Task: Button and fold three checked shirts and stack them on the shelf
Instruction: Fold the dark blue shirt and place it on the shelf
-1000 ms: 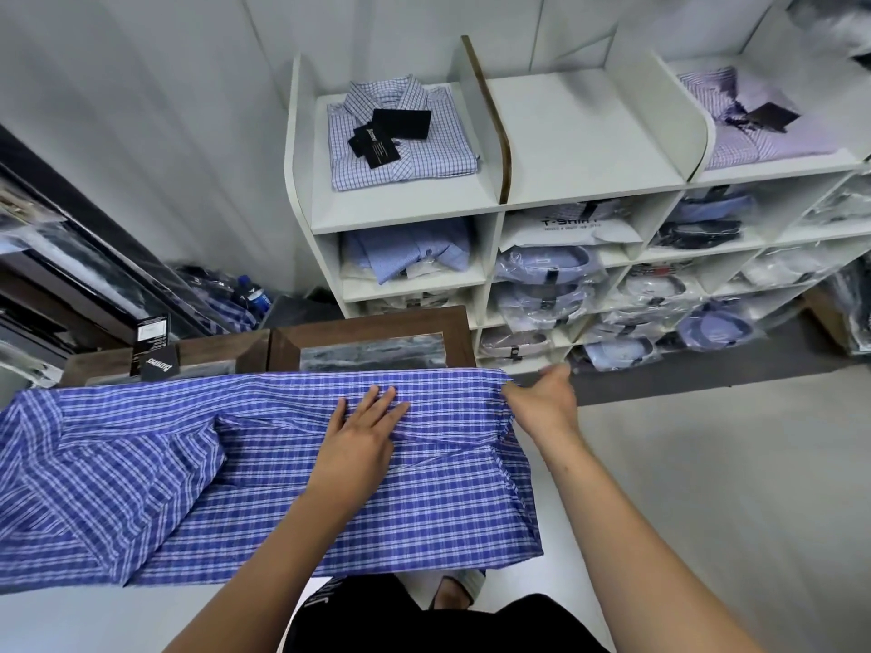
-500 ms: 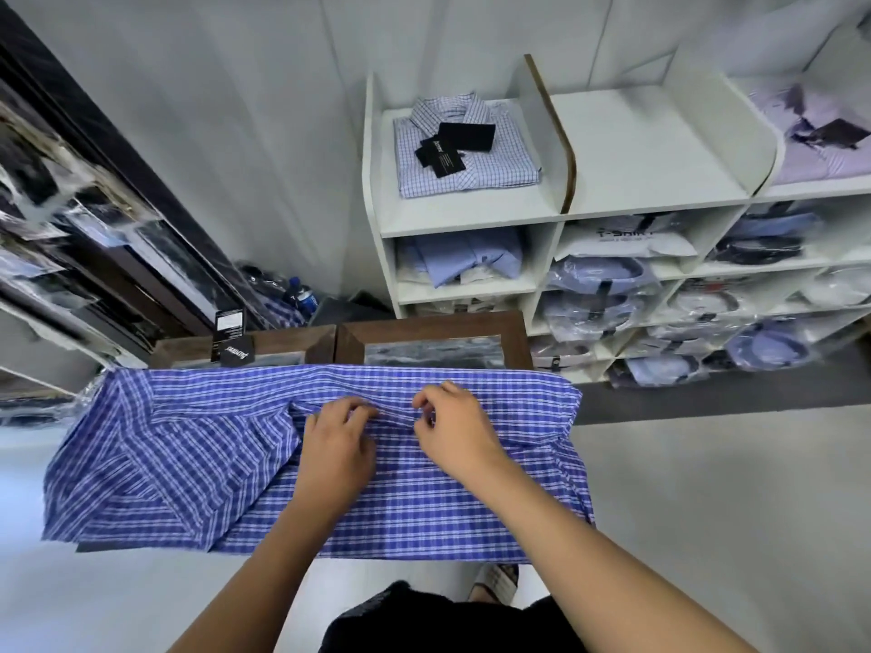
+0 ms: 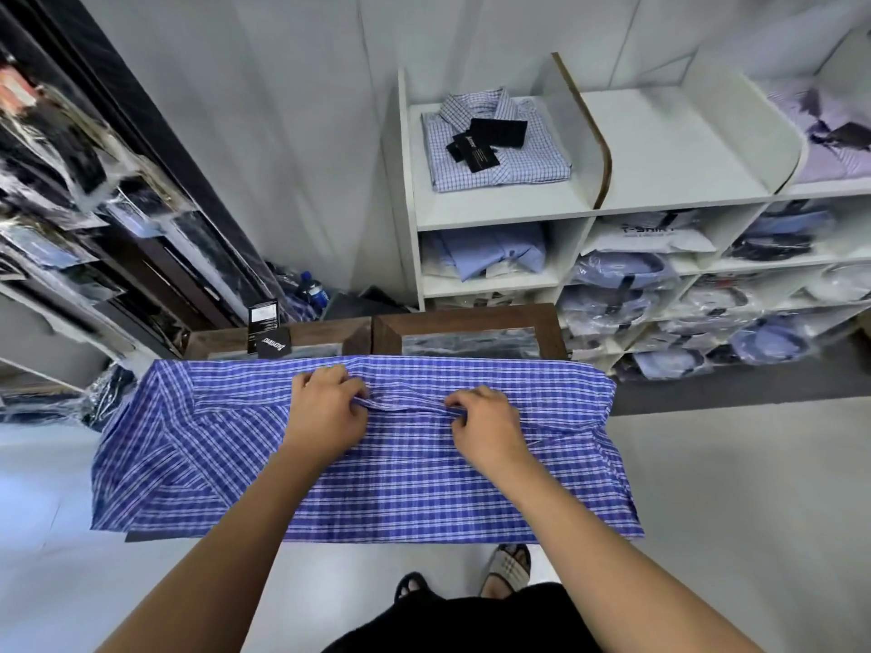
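Spread flat across a white table (image 3: 56, 558): a blue-and-white checked cotton shirt (image 3: 400, 492), reaching from near the left edge to the right edge, its hem draped over that edge and its lower side hanging past the near edge. Left of centre, left hand (image 3: 327, 412), fingers curled, pinching a raised ridge of the shirt's fabric along the middle. Just to the right, right hand (image 3: 490, 428), also curled, pinching the same ridge; hands apart, fabric stretched between them. Behind the far edge, two dark wooden frames (image 3: 466, 322) with a black tag (image 3: 273, 346). Further right, a white cubby shelf (image 3: 499, 214), with a folded pale blue checked shirt (image 3: 528, 167) in its top-left compartment, and bagged shirts (image 3: 622, 271) in lower compartments.
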